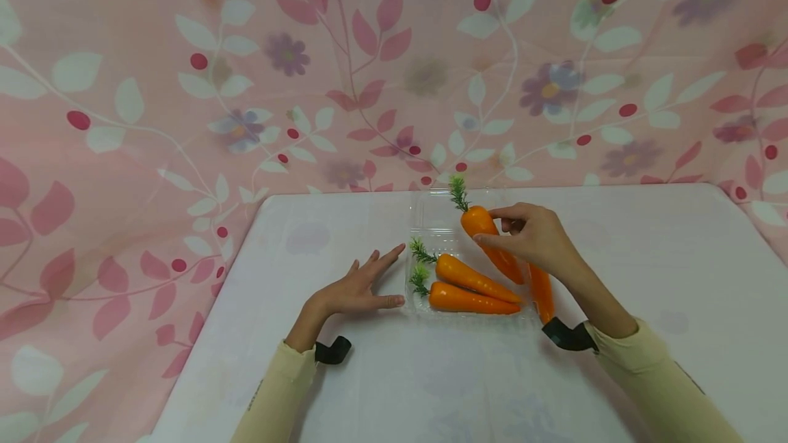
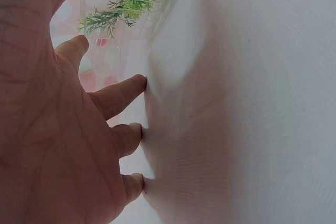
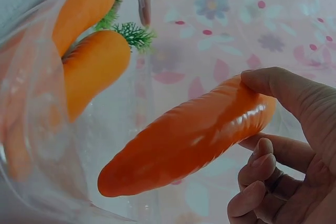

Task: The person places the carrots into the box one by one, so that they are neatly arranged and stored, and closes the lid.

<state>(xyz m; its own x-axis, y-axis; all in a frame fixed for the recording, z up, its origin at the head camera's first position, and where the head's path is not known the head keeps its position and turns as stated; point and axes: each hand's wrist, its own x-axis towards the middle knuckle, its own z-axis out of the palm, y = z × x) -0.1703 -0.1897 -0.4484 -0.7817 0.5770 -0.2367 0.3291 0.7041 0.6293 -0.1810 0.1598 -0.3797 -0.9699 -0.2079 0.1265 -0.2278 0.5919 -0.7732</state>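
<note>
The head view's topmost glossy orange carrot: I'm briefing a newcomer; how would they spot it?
On the white-topped table sits a clear plastic container. Over it, the right hand pinches the carrot with green fronds. Unlike the neighbouring orange carrots, it is held.

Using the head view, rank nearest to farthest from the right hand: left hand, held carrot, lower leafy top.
1. Held carrot: pinched by the right hand.
2. Lower leafy top: left side of the clear container.
3. Left hand: farthest left, outside the container.

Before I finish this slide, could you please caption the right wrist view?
Fingers pinch a carrot near a clear tray with more carrots.
</note>
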